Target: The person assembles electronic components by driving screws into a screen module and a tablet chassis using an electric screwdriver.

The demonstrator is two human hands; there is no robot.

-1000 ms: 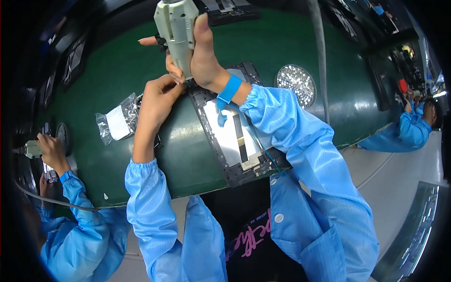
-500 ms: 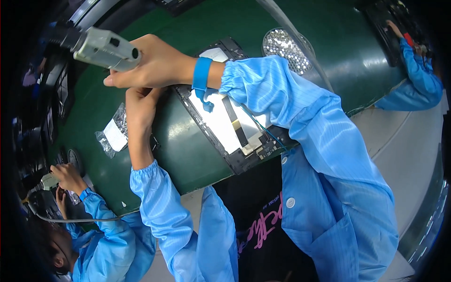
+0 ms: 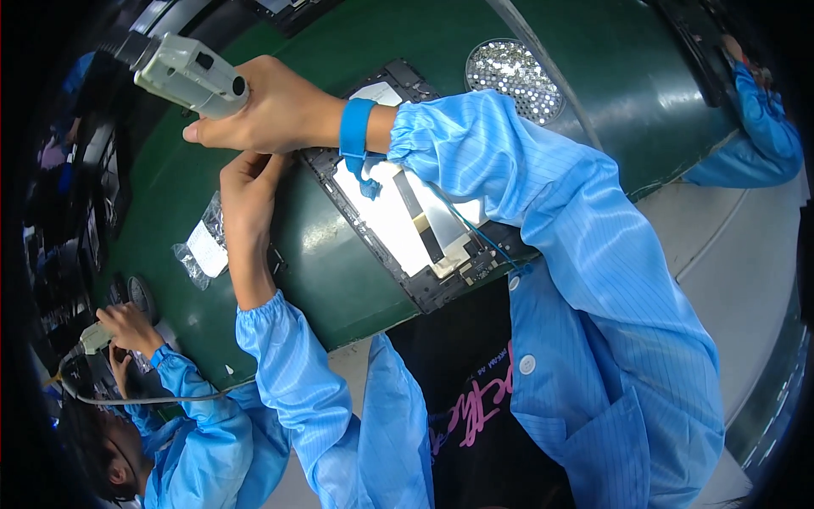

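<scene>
My right hand [image 3: 275, 110] is wrapped round a pale grey electric screwdriver [image 3: 188, 75]; its tip is hidden beneath the hand. A blue wrist strap [image 3: 356, 127] circles that wrist. Just below, my left hand [image 3: 248, 191] has thumb and fingers drawn together at the left edge of an opened flat device [image 3: 373, 225]. Its fingertips are covered by my right hand, so what they pinch cannot be seen. Dark frame, bright silvery panels and a black strip show on the device, which lies on the green table [image 3: 309, 263], partly under my right arm.
A round dish [image 3: 515, 81] of small shiny pieces stands beyond my right sleeve, beside a grey cable [image 3: 543, 59]. Left of my left forearm lies a clear plastic bag [image 3: 203, 246] with a white label. Co-workers in blue sit at left [image 3: 203, 433] and far right [image 3: 750, 136].
Both my hands have shifted slightly up and left in the picture, the screwdriver still in my right hand. The co-worker's hands at left have moved slightly.
</scene>
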